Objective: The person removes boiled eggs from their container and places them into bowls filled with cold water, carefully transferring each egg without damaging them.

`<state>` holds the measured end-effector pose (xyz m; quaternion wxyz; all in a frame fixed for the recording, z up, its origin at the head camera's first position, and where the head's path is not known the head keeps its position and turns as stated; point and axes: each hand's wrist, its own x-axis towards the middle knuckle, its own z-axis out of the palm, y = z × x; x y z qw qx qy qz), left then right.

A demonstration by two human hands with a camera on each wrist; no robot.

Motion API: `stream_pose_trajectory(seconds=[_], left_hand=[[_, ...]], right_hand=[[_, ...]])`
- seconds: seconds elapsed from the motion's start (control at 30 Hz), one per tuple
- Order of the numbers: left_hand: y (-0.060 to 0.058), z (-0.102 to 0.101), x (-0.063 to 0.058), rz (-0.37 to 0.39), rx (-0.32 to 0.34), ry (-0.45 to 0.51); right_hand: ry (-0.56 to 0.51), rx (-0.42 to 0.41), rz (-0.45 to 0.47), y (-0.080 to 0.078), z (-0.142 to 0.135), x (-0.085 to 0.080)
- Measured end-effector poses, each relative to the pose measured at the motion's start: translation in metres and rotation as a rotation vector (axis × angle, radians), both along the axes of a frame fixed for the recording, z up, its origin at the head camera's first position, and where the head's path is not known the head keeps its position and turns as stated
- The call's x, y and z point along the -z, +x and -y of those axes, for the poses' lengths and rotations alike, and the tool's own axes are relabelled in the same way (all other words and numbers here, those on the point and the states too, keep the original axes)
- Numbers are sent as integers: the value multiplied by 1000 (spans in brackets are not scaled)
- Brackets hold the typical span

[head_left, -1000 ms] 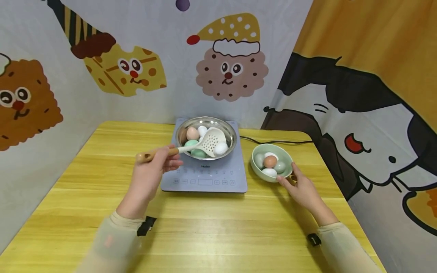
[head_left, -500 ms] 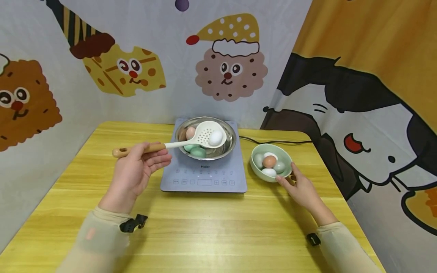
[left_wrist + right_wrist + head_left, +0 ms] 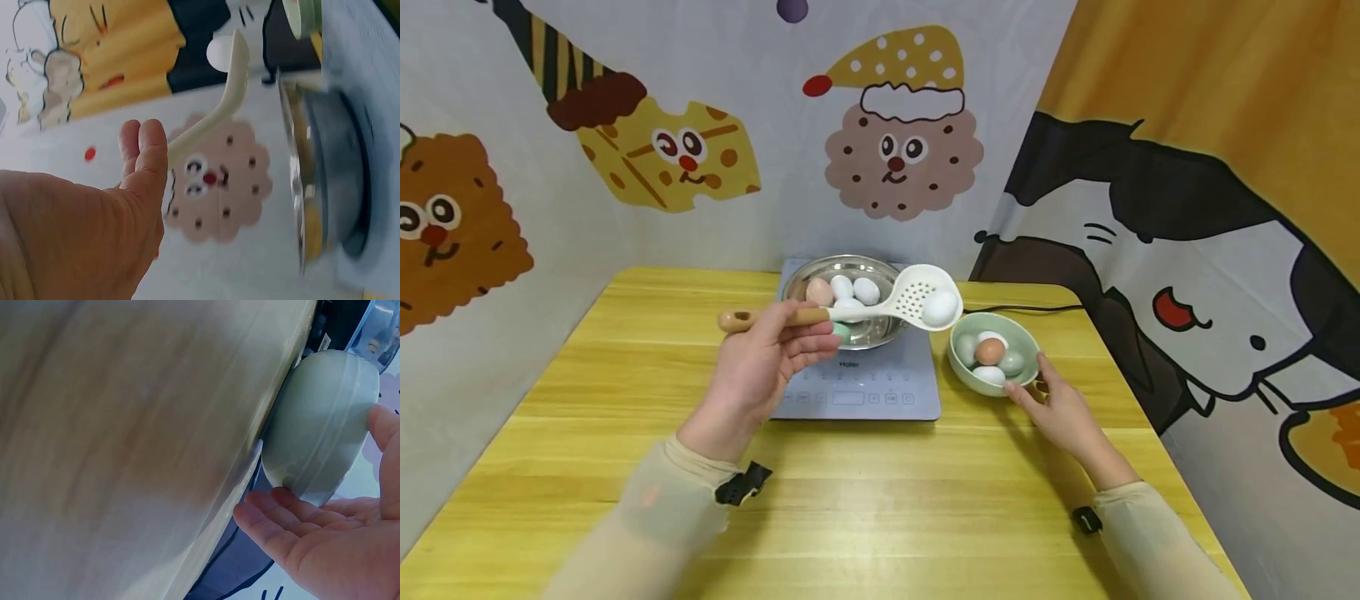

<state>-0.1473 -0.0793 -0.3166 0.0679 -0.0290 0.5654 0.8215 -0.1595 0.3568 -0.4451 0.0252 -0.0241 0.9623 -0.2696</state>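
Observation:
My left hand (image 3: 763, 354) grips the wooden handle of a white slotted spoon (image 3: 913, 292). A white egg (image 3: 939, 307) lies in its head, in the air between the metal pan (image 3: 880, 335) and a light green bowl (image 3: 962, 377). Several white eggs, a pinkish egg (image 3: 819, 292) and a green egg (image 3: 841, 333) lie in the pan, partly hidden by the spoon. In the bowl are several eggs, one of them brown (image 3: 989, 351). My right hand (image 3: 1060, 414) holds the bowl's right side; the right wrist view shows thumb and fingers against its outer wall (image 3: 319, 425).
Under the pan stands a flat induction cooker (image 3: 850, 400) on the wooden table (image 3: 880, 500). Its black cord (image 3: 1022, 309) runs right behind the bowl. Printed cloth (image 3: 700, 242) hangs along the back and sides.
My left hand first drew the spoon left and lifted the white egg above the pan. It then carried spoon and egg right, past the pan's rim. My right hand stayed at the bowl.

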Motion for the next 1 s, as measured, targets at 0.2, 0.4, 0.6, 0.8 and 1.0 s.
stream_pose_trajectory(seconds=[0.2,0.4,0.6,0.8,1.0], left_hand=[[-7,-41,8,41,47,16],[-17,-77,15,41,25,-5],[-27,-106,18,29,6,-25],[-32,-129,19,-6,0,-98],[-30,-141,20,-93,-13,-194]], right_hand=[[-9,6,12,-1,1,0],[-4,13,16,-1,-1,2],[4,12,7,-1,-3,3],[-2,12,13,-1,-4,3],[-11,9,16,-1,-4,3]])
